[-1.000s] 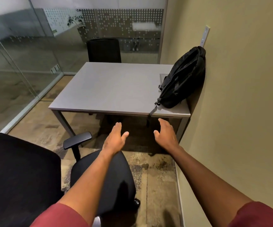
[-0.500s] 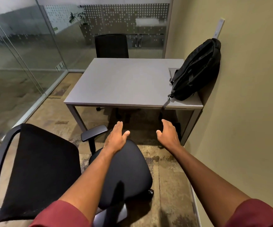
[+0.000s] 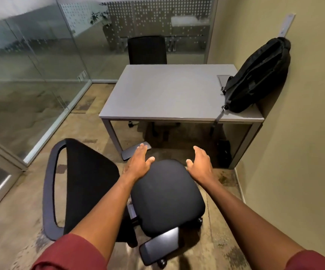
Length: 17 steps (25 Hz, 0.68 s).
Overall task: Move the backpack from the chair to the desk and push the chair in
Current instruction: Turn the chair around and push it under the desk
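**Backpack is up on the surface; the chair is turned sideways and not yet in**

The backpack [image 3: 259, 78] already sits on the far right corner of the grey surface [image 3: 167, 92], leaning against the wall, one strap dangling over the near edge. I count one backpack, so I judge that half of the job done.

What remains is the chair [image 3: 165, 195]. It stands on the floor near me, well clear of the surface, with its seat roughly below my hands. Its backrest is off to the left of the seat, not on my side, so I read the chair as facing right, toward the wall, rather than toward the surface. One armrest points to the far side, just beside the left leg of the surface; the other points back at me. In my judgement it needs a turn before it can roll under.

My left hand [image 3: 139, 164] is open, fingers spread, over the far left edge of the seat. My right hand [image 3: 200, 164] is open too, beside the far right edge. I cannot tell whether either touches the cushion. The left hand lies nearer the backrest and the far armrest.

Two chairs in all: this one, and a second chair [image 3: 147, 49] at the far side.
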Tool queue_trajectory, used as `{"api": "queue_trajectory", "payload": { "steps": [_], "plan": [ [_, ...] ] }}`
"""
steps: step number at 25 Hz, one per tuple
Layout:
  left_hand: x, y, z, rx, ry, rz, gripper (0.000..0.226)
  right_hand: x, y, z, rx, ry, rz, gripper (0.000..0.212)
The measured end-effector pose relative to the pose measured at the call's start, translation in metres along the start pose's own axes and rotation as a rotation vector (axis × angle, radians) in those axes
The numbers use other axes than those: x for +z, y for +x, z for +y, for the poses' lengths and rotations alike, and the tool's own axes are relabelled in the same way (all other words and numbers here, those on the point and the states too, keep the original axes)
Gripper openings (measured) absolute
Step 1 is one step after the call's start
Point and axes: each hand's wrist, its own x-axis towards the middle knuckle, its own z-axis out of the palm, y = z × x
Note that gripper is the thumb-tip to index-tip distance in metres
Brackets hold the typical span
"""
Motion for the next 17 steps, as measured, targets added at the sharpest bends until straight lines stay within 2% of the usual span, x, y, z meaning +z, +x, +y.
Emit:
{"api": "queue_trajectory", "payload": {
  "steps": [5, 9, 13, 17],
  "plan": [
    [-0.025, -0.022, -0.018, -0.004, 0.133, 0.035, 0.051, 0.034, -0.017, -0.02, -0.06, 0.02, -0.076, 0.064],
    [-0.048, -0.03, -0.046, -0.001, 0.192, -0.005, 0.043, 0.06, -0.036, -0.039, -0.058, 0.015, -0.154, 0.063],
    [-0.089, -0.017, -0.094, 0.075, 0.331, -0.011, 0.04, 0.091, -0.047, -0.075, -0.065, 0.043, -0.176, 0.063],
    [-0.143, -0.007, -0.16, 0.101, 0.38, -0.025, 0.042, 0.14, -0.069, -0.139, -0.049, 0.132, -0.198, 0.06]
  ]
}}
